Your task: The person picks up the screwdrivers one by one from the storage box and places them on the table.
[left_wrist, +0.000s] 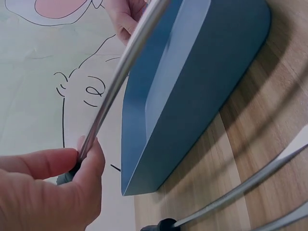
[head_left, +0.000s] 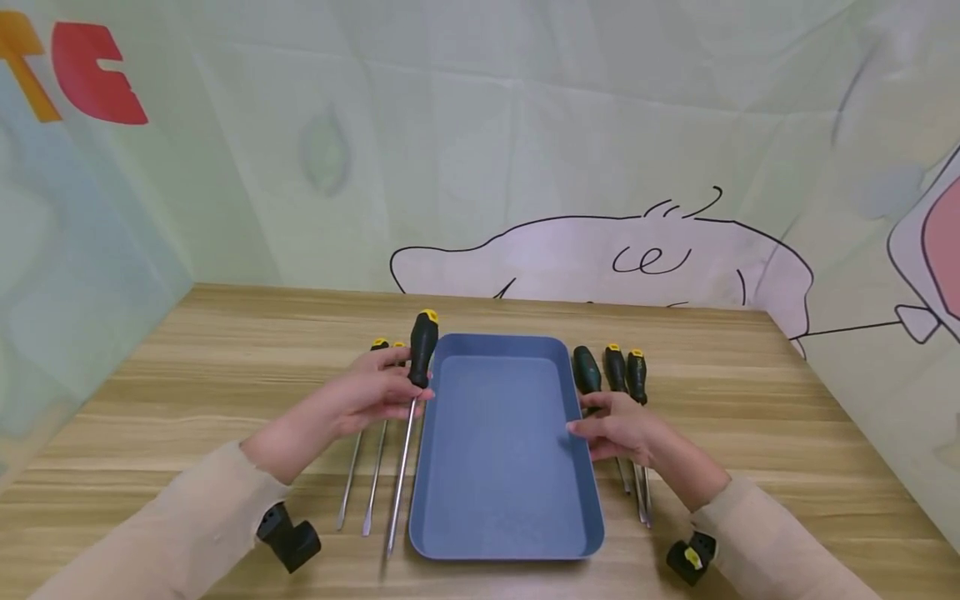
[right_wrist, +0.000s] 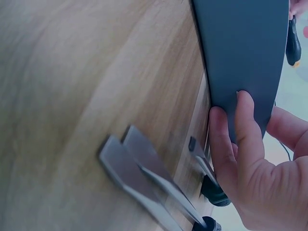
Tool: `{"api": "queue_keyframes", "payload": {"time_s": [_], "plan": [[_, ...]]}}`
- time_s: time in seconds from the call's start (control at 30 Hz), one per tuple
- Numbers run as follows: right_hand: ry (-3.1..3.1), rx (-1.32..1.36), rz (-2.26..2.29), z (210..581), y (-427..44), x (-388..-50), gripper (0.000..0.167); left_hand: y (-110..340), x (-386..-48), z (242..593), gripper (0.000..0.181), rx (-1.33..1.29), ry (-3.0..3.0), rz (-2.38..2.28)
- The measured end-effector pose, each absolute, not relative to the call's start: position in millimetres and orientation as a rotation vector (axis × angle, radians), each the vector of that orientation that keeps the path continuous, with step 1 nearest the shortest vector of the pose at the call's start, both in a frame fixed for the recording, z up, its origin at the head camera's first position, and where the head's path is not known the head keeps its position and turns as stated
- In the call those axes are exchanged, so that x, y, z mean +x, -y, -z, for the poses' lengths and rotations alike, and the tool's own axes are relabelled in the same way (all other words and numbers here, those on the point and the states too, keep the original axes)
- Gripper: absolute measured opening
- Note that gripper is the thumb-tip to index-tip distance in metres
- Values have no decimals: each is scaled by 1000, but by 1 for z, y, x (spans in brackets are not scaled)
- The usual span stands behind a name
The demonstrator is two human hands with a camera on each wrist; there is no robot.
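Note:
My left hand point(head_left: 375, 392) pinches a long screwdriver point(head_left: 423, 348) with a black handle and yellow end cap, where handle meets shaft. This screwdriver is raised beside the tray's left edge, handle up and tip toward me. The blue rectangular tray point(head_left: 504, 458) has nothing in it. On its right wall, my right hand point(head_left: 618, 427) grips with the thumb over the rim and the fingers point(right_wrist: 248, 127) against the outer side. Left of the tray lie two flat-tipped screwdrivers point(head_left: 377, 483), partly hidden by my left hand. Three more screwdrivers point(head_left: 636, 379) lie on the right, partly behind my right hand.
Everything sits on a wood-grain table point(head_left: 247, 367). A pale printed cloth point(head_left: 480, 150) with cartoon drawings stands along the table's back and sides. Black devices point(head_left: 291, 542) are worn at both wrists.

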State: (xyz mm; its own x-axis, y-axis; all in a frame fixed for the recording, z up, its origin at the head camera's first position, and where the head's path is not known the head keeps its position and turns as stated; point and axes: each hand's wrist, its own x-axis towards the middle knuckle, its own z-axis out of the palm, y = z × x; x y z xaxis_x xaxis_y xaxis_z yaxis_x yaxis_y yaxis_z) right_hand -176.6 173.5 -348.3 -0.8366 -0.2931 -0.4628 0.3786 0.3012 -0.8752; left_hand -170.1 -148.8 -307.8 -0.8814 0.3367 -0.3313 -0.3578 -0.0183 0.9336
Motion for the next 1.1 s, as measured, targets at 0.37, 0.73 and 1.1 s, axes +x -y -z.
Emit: {"api": "queue_keyframes", "payload": {"time_s": [0.37, 0.73, 1.1], "plan": [[-2023, 70, 1578, 348, -174, -176, 67, 167, -165, 308, 70, -34, -1832, -1942], [-2028, 68, 1572, 348, -174, -176, 67, 185, -163, 312, 75, -51, -1835, -1958], [-2024, 70, 1583, 349, -174, -176, 67, 206, -167, 322, 76, -57, -1846, -1967]]}}
